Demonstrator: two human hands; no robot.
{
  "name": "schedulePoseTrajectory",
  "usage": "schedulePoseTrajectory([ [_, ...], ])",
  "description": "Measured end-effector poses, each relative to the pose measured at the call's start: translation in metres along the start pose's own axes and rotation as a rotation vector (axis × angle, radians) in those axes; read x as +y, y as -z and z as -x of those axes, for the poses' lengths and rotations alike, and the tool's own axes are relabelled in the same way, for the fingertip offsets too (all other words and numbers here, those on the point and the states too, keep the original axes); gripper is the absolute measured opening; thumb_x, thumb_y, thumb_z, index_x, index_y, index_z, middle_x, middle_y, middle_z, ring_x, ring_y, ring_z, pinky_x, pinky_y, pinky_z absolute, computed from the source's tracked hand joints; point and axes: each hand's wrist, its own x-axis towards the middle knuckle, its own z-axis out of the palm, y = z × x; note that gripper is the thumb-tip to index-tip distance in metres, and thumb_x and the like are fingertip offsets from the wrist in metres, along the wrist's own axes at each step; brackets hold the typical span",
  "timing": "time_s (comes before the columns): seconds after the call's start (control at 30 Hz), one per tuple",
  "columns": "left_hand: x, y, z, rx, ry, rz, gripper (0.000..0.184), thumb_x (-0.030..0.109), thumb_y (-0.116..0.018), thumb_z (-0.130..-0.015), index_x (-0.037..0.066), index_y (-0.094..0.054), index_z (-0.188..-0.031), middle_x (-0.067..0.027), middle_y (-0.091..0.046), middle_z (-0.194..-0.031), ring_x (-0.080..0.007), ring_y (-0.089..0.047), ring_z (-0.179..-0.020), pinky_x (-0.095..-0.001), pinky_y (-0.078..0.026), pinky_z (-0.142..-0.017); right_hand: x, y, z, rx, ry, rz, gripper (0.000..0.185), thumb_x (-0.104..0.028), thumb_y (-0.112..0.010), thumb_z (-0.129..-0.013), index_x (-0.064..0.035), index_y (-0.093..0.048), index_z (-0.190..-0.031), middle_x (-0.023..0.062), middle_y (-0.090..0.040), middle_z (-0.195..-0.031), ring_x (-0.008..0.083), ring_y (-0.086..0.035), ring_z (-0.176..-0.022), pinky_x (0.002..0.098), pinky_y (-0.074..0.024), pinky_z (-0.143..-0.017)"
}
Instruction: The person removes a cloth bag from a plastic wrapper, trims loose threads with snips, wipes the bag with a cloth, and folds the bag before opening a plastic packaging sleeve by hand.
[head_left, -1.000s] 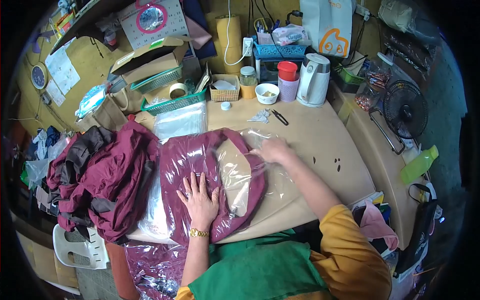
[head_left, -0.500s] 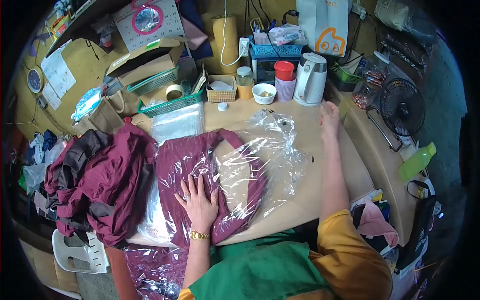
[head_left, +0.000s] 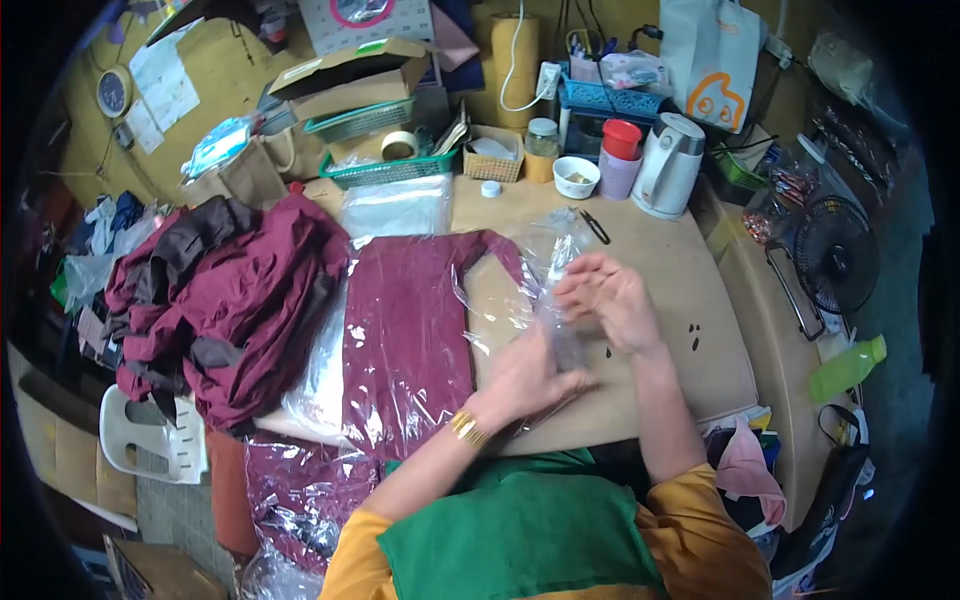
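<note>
A maroon garment (head_left: 405,330) lies flat inside a clear plastic bag (head_left: 500,268) on the table before me. Over the bag's loose right end is my left hand (head_left: 525,378), its thumb stretched out and its other fingers smeared by motion. My right hand (head_left: 615,300) is raised just beside it, fingers curved and apart, close to the bunched plastic. Whether the left fingers grip the film cannot be made out. Black thread snips (head_left: 595,227) rest on the table beyond the hands.
A heap of maroon and dark garments (head_left: 235,300) is on the left. Flat clear bags (head_left: 397,205) lie behind the bagged garment. Along the back stand a green basket (head_left: 385,175), a white bowl (head_left: 577,178), a purple cup (head_left: 619,175) and an electric kettle (head_left: 668,168).
My right hand has come left from near the kettle to the bag's end. My left hand has slid right off the garment. The loose plastic is gathered closer in, and the view has shifted.
</note>
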Motion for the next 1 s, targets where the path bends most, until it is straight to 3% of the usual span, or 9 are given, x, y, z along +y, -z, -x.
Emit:
schedulePoseTrajectory([
  [0.03,-0.012,-0.015,-0.019,-0.087,-0.101,0.054,0.040,0.025,-0.069,-0.086,0.000,-0.058,-0.114,-0.0259,-0.063,-0.106,-0.0339,-0.065,-0.092,-0.0438,-0.051,-0.078,-0.017,-0.026,0.006,-0.074,0.138,-0.073,0.027,-0.007,-0.065,-0.092,0.0004,-0.053,-0.115,0.0117,-0.066,-0.102,0.0146,-0.064,-0.085,0.0292,-0.0512,-0.075],
  [0.13,-0.012,0.005,-0.073,0.118,0.019,0.400,0.021,0.016,-0.060,-0.092,-0.004,-0.060,-0.094,-0.0246,-0.062,-0.087,-0.0196,-0.058,-0.078,-0.0384,-0.046,-0.068,-0.036,-0.025,0.014,-0.036,0.492,0.068,0.024,-0.016,-0.060,-0.097,0.0009,-0.054,-0.113,0.0156,-0.062,-0.114,0.0205,-0.064,-0.096,0.0325,-0.0487,-0.085],
  [0.2,0.035,0.078,-0.075,0.463,0.058,0.416,0.027,0.021,-0.052,-0.097,-0.005,-0.058,-0.093,-0.0199,-0.061,-0.085,-0.0178,-0.056,-0.077,-0.0378,-0.045,-0.068,-0.022,-0.003,0.022,0.513,0.536,0.198,0.035,-0.025,-0.058,-0.099,0.0003,-0.052,-0.122,0.0152,-0.056,-0.126,0.0217,-0.059,-0.107,0.0360,-0.0461,-0.092],
  [0.3,0.069,0.162,-0.067,1.062,-0.098,0.871,0.043,0.036,-0.041,-0.105,-0.003,-0.059,-0.106,-0.0157,-0.063,-0.107,-0.0238,-0.061,-0.093,-0.0368,-0.049,-0.083,0.028,0.015,0.040,0.653,-0.004,-0.054,0.050,-0.032,-0.059,-0.098,-0.0018,-0.046,-0.135,0.0138,-0.047,-0.139,0.0228,-0.052,-0.119,0.0379,-0.0438,-0.096],
  [0.4,-0.043,0.206,-0.027,0.263,-0.610,1.829,0.053,0.040,-0.037,-0.105,-0.002,-0.044,-0.136,-0.0259,-0.049,-0.136,-0.0357,-0.059,-0.111,-0.0436,-0.051,-0.090,0.046,0.017,0.065,0.288,-0.346,-0.638,0.065,-0.033,-0.059,-0.097,-0.0029,-0.031,-0.147,0.0148,-0.036,-0.149,0.0231,-0.038,-0.135,0.0361,-0.0325,-0.109],
  [0.63,-0.153,0.099,0.125,1.168,0.335,1.232,0.036,0.024,-0.042,-0.101,-0.001,-0.056,-0.122,-0.0100,-0.064,-0.107,-0.0213,-0.063,-0.095,-0.0367,-0.053,-0.080,0.009,0.072,0.025,0.143,-0.099,0.076,0.067,-0.026,-0.074,-0.083,-0.0081,-0.046,-0.140,0.0142,-0.045,-0.141,0.0303,-0.043,-0.132,0.0417,-0.0364,-0.108],
  [0.7,-0.173,0.080,0.175,0.990,0.520,1.315,0.044,0.030,-0.044,-0.099,-0.002,-0.049,-0.129,-0.0154,-0.060,-0.109,-0.0248,-0.062,-0.094,-0.0385,-0.054,-0.078,0.011,0.098,0.009,0.207,-0.099,1.402,0.055,-0.025,-0.074,-0.082,-0.0054,-0.054,-0.130,0.0161,-0.057,-0.128,0.0323,-0.054,-0.120,0.0381,-0.0428,-0.102],
  [0.83,-0.150,0.111,0.171,1.051,0.585,0.649,0.058,0.049,-0.049,-0.097,0.017,-0.036,-0.144,-0.0097,-0.054,-0.119,-0.0190,-0.059,-0.095,-0.0309,-0.053,-0.070,-0.007,0.054,-0.055,-0.050,-0.087,1.077,0.055,-0.035,-0.071,-0.084,-0.0071,-0.055,-0.129,0.0194,-0.053,-0.133,0.0356,-0.051,-0.123,0.0435,-0.0397,-0.104],
  [1.0,-0.187,0.117,0.120,0.560,0.457,-0.173,0.054,0.020,-0.073,-0.084,0.007,-0.054,-0.133,-0.0136,-0.065,-0.097,-0.0222,-0.063,-0.084,-0.0337,-0.051,-0.072,0.090,-0.011,-0.115,-0.053,-0.178,1.366,0.074,-0.066,-0.049,-0.088,-0.0194,-0.044,-0.146,0.0176,-0.026,-0.157,0.0376,-0.016,-0.147,0.0694,-0.0040,-0.112],
])
